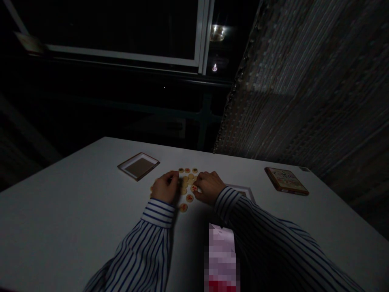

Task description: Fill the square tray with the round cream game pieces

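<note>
Round, pale wooden Chinese chess pieces (191, 177) lie in a loose group on the white table. Some show red characters and some dark ones; several are plain side up. My right hand (210, 186) pinches a chess piece with a red character (193, 188) at the right of the group. Below it lie two more red-marked pieces, one of them nearest me (183, 207). My left hand (165, 187) is at the group's left side with thumb and fingers closed together; what it holds, if anything, is hidden. A few pieces peek out past its left edge.
An open shallow box tray (138, 178) sits at the back left of the table (75, 202). A boxed set with a printed lid (286, 181) lies at the right. Another light-rimmed tray (247, 190) is partly behind my right wrist. A beaded curtain (273, 93) hangs beyond.
</note>
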`<state>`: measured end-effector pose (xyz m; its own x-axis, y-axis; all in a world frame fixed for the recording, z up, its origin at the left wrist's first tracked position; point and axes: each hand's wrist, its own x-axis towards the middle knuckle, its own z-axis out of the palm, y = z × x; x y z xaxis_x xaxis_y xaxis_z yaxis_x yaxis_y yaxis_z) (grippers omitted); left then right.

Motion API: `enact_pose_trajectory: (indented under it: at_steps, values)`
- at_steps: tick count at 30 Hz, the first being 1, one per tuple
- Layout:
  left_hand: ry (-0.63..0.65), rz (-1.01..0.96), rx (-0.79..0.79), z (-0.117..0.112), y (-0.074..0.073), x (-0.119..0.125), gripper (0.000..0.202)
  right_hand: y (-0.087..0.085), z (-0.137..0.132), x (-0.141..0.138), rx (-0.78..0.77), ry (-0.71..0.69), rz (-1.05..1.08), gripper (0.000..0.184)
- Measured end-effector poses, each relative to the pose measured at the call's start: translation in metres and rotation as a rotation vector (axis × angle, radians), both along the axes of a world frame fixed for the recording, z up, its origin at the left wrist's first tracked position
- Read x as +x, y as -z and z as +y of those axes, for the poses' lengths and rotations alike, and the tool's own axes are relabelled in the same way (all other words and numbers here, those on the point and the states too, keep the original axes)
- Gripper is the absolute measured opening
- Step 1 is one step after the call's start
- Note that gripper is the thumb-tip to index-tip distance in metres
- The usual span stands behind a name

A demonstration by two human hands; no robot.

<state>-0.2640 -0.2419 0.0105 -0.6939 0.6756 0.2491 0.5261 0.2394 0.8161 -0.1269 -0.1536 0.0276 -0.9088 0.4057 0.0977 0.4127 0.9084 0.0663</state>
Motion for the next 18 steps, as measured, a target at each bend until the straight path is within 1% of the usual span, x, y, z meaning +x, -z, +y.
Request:
enact_pose_trajectory:
  at_steps: [3,7,13,18]
  values:
    - [0.017,0.025,-0.008,-0.0001,0.0004,-0.0004,0.036,-0.0002,0.0009,-0.0022,-0.006,-0.007,-0.054,0.030]
    - [0.005,0.041,-0.023,0.0000,-0.0008,0.0014,0.034,0.0015,0.0031,-0.0047,-0.013,-0.023,-0.107,0.031]
    - [0.015,0.107,-0.038,0.0022,0.0055,-0.0004,0.035,0.0059,0.0057,-0.0065,-0.021,-0.039,-0.083,0.030]
    - [0.013,0.152,-0.074,0.0021,0.0076,-0.0015,0.034,0.0055,0.0053,-0.0069,-0.033,-0.039,-0.081,0.031]
